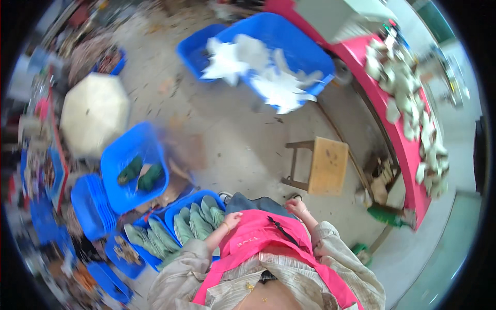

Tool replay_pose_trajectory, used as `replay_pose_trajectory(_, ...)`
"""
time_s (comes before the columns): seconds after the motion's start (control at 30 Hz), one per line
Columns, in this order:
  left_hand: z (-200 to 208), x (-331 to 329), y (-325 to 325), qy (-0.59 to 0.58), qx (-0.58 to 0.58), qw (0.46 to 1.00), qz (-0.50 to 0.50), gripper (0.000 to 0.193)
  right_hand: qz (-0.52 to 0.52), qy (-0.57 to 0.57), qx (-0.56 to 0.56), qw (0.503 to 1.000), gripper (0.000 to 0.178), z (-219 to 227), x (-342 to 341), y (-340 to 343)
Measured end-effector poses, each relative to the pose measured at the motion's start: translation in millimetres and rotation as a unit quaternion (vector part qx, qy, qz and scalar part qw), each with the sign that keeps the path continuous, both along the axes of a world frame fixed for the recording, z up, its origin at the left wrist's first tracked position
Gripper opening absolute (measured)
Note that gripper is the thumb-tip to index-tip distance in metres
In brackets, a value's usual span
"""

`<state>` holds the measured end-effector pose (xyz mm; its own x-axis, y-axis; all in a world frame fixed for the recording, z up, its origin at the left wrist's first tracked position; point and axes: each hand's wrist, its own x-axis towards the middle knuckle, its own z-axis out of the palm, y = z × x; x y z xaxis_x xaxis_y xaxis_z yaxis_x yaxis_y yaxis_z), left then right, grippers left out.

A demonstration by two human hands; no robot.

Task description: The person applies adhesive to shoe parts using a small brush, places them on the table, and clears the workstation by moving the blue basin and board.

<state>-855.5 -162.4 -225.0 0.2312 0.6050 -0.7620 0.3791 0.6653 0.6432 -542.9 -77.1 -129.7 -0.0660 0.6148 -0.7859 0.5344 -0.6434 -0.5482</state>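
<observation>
My left hand (232, 220) is at the left edge of the pink apron (258, 227) I wear, its fingers loosely bent. My right hand (295, 206) hangs near the apron's right side with fingers slightly apart. Nothing shows in either hand, though both are small and a little blurred. Nearest my left hand, a blue bin (178, 204) holds rows of pale green, long rounded pieces (199, 222) standing on edge. Beyond it, another blue bin (116, 155) contains a few dark green pieces (150, 176).
A wooden stool (328, 165) stands ahead to the right. Farther off, a large blue tub (305, 44) holds white floppy pieces (284, 88). Along the right runs a pink-topped bench (403, 155) lined with pale pieces (408, 103). Stacked blue bins (90, 206) and a cream umbrella-like canopy (95, 116) occupy the left.
</observation>
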Motion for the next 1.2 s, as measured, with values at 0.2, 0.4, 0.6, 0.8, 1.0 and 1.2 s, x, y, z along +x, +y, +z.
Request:
replay_pose_trajectory(0.2, -47.8, 60.0, 33.6, 0.142, -0.033, 0.988, -0.043, 0.025, 0.025, -0.143, -0.07, 0.987, 0.023, -59.2, 195.4, -133.6)
replay_pose_trajectory(0.4, -3.4, 269.5, 112.6, 0.011, -0.133, 0.982, 0.131, 0.026, -0.166, -0.076, -0.14, 0.973, 0.022, -85.2, 326.0, -123.9)
replay_pose_trajectory(0.6, 22.8, 413.2, 170.1, -0.03, 0.129, 0.99, -0.058, 0.03, -0.236, -0.082, 0.01, 0.968, 0.021, -63.6, 389.8, -20.5)
replay_pose_trajectory(0.8, 10.2, 511.6, 193.5, 0.222, 0.123, 0.853, -0.455, 0.05, -0.125, -0.005, 0.156, 0.98, 0.02, 7.2, 414.5, 15.1)
replay_pose_trajectory(1.0, -29.7, 628.4, 241.4, 0.261, 0.359, 0.657, -0.609, 0.048, -0.059, -0.133, 0.338, 0.93, 0.022, 51.4, 559.5, 76.9)
replay_pose_trajectory(1.2, -90.2, 698.8, 268.2, 0.27, 0.125, 0.305, -0.905, 0.039, -0.096, -0.263, 0.488, 0.827, 0.037, 78.5, 693.0, 183.6)
